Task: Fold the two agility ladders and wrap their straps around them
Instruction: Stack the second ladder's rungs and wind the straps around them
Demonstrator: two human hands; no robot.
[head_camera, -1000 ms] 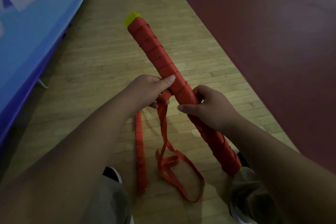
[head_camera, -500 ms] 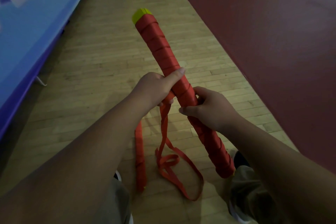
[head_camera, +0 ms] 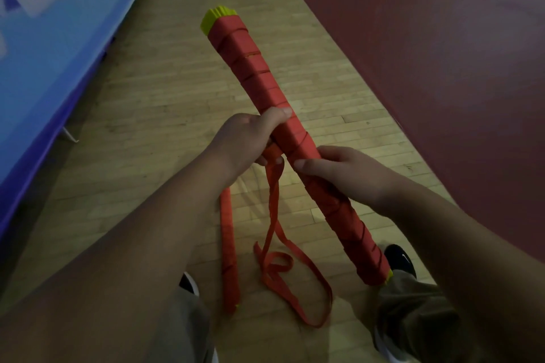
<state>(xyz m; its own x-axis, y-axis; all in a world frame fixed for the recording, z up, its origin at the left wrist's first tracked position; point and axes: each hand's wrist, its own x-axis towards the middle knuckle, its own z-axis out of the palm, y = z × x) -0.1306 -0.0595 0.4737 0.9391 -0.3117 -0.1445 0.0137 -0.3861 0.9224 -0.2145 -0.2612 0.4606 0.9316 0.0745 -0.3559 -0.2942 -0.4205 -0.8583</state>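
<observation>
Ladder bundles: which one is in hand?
The thick bundle with the yellow end: right hand grips it, left hand holds its loose strap against it. The thin bundle lies on the floor.

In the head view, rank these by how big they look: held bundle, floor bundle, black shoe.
1. held bundle, largest, though nearest the camera.
2. floor bundle.
3. black shoe, partly hidden.

The folded ladder (head_camera: pixel 256 79) I hold slants from far left to near right, spiral-wrapped in red, yellow rung ends (head_camera: pixel 216 16) at its far tip; its loose strap tail (head_camera: pixel 274 215) hangs in loops onto the floor (head_camera: pixel 147 127); the second ladder (head_camera: pixel 229 250), wrapped, lies left of it.
</observation>
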